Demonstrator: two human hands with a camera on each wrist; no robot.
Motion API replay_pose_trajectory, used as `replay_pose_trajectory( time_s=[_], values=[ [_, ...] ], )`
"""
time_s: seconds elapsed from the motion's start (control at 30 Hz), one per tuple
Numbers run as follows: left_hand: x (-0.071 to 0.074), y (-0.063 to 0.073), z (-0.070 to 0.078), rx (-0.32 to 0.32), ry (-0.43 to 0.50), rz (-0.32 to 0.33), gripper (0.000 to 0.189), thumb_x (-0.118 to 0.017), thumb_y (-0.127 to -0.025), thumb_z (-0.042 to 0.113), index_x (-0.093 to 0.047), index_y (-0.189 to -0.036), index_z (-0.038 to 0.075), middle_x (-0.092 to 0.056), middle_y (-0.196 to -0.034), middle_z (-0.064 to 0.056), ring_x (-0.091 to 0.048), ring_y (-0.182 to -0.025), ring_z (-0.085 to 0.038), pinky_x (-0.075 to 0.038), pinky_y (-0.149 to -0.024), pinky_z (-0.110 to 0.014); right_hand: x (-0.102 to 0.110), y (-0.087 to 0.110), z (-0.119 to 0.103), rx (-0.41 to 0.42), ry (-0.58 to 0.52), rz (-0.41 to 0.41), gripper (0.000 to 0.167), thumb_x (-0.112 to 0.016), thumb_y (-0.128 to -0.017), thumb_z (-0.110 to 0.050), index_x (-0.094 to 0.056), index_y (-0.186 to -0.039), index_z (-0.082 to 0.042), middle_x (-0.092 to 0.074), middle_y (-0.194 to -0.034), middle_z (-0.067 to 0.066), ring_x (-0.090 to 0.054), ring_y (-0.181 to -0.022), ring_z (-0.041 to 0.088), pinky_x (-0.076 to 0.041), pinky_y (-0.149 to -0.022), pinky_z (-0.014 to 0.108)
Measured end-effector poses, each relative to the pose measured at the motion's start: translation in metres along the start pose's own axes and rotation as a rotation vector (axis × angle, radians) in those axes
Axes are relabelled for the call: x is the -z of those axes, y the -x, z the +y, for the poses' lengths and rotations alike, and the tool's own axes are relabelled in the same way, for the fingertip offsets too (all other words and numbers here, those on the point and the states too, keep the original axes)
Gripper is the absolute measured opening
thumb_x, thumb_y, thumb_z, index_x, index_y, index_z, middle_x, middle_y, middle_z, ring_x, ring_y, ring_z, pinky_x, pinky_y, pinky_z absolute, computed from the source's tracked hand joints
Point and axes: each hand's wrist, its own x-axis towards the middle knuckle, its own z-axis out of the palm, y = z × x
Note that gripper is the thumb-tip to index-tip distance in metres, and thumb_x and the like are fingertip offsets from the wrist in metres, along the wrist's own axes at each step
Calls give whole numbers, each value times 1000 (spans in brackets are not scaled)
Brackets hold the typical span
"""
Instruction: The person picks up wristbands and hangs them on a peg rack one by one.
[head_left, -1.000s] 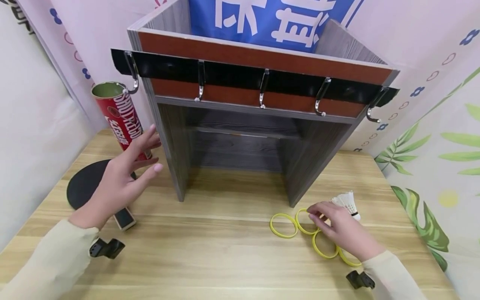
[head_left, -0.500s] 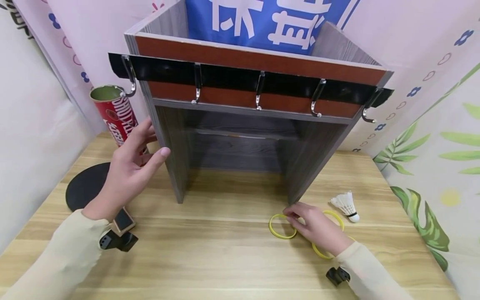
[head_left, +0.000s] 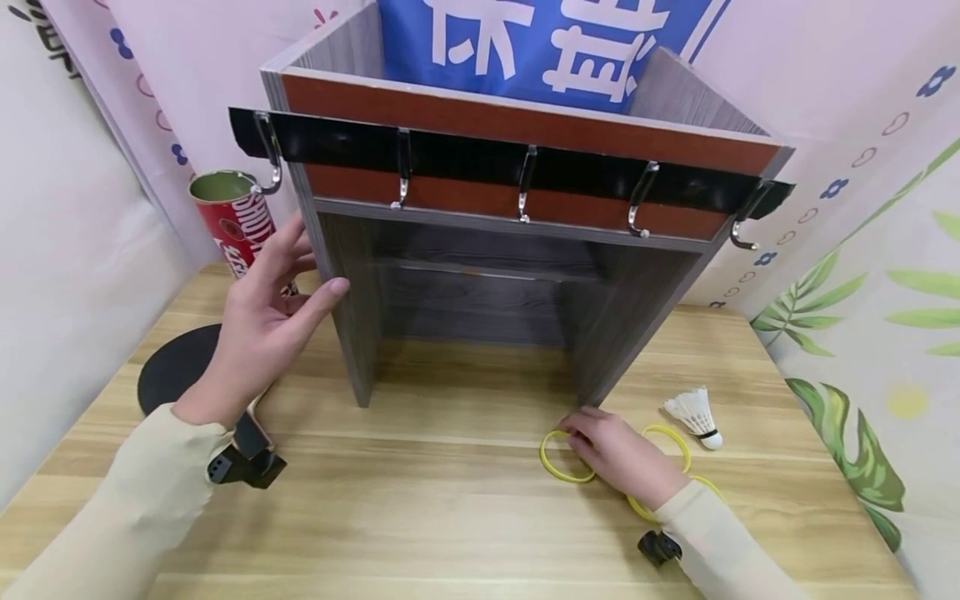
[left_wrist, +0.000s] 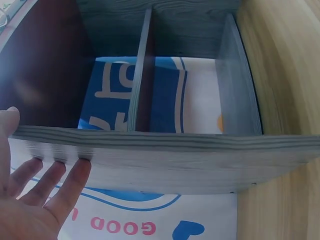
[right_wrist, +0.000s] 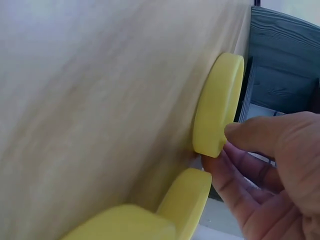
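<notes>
At the front right of the table, my right hand (head_left: 618, 454) pinches the rim of the leftmost yellow ring (head_left: 561, 477) between thumb and fingers. In the right wrist view the thumb tip meets this ring's band, and another yellow ring (right_wrist: 185, 200) lies just beside it. My left hand (head_left: 262, 325) holds the left side panel of a grey wooden stand (head_left: 348, 333). Its fingers press the outer face while the thumb lies over the front edge, as the left wrist view shows. The stand carries a black rail (head_left: 465, 162) with several metal hooks, all bare.
A white shuttlecock (head_left: 693, 417) lies right of the rings. Behind my left hand stands a red shuttlecock tube (head_left: 236, 225), with a black table tennis paddle (head_left: 176, 367) lying nearer, partly under the forearm. Printed curtains (head_left: 862, 250) surround the wooden table (head_left: 420, 517).
My right hand has moved left across the rings to the leftmost one. The left hand has gone from beside the stand to holding its side panel.
</notes>
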Motion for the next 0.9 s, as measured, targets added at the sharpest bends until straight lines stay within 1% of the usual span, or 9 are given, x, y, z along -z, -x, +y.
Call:
replay_pose_trajectory(
  time_s=[0.17,0.33,0.47,0.57,0.63,0.77,0.83,0.9],
  values=[
    [-1,-5,3,-17,-19,-3,84,-72,-90,-9,-39,-162,17,-65,-139,6,-65,-115,2,-57,-83,-8,2,-6,-4,-55,15,-53,10,-70,-95,-2,-76,-102,-7,-72,-96,3,-69,-88,15,-61,-77,30],
    [0,-7,0,-38,1,-10,86,-73,-88,-12,-37,-162,14,-63,-136,13,-66,-113,2,-57,-82,-9,2,-10,-7,-77,8,-68,8,-72,-95,-4,-75,-94,-12,-71,-92,1,-67,-85,11,-60,-74,28],
    [2,-7,-2,-42,-3,-7,86,-74,-86,-11,-39,-161,13,-62,-135,18,-66,-112,5,-58,-80,-9,3,-11,-8,-94,-37,-61,11,-71,-95,-3,-72,-89,-12,-67,-84,-3,-56,-74,2,-53,-65,21],
    [2,-7,-1,-44,-3,0,86,-75,-86,-11,-40,-161,13,-64,-135,18,-66,-112,6,-58,-78,-9,4,-12,-8,-111,-93,-65,11,-69,-95,-3,-70,-88,-12,-63,-78,-6,-48,-68,-2,-47,-61,17],
    [3,-7,-1,-43,-5,4,87,-76,-85,-12,-40,-160,13,-65,-135,18,-66,-111,6,-58,-77,-9,5,-12,-7,-111,-135,-71,9,-69,-95,-3,-71,-90,-11,-66,-79,-5,-50,-69,-3,-48,-62,17],
    [4,-7,-1,-39,-21,4,88,-76,-84,-12,-42,-160,15,-66,-136,18,-66,-112,8,-58,-77,-9,7,-12,-5,-92,-246,-89,4,-71,-96,-6,-74,-96,-8,-75,-87,-1,-63,-78,-2,-57,-70,20],
    [5,-8,-1,-37,-30,-4,89,-76,-84,-12,-41,-161,16,-66,-137,18,-66,-112,9,-58,-77,-9,7,-12,-5,-90,-310,-101,5,-71,-96,-8,-76,-99,-8,-78,-91,0,-67,-83,-1,-60,-73,21],
    [6,-8,-1,-32,-39,-14,90,-76,-84,-12,-40,-162,18,-66,-136,19,-65,-113,9,-57,-78,-9,7,-12,-5,-96,-368,-114,7,-72,-96,-9,-77,-101,-8,-79,-93,1,-68,-84,-1,-61,-75,22]
  ],
)
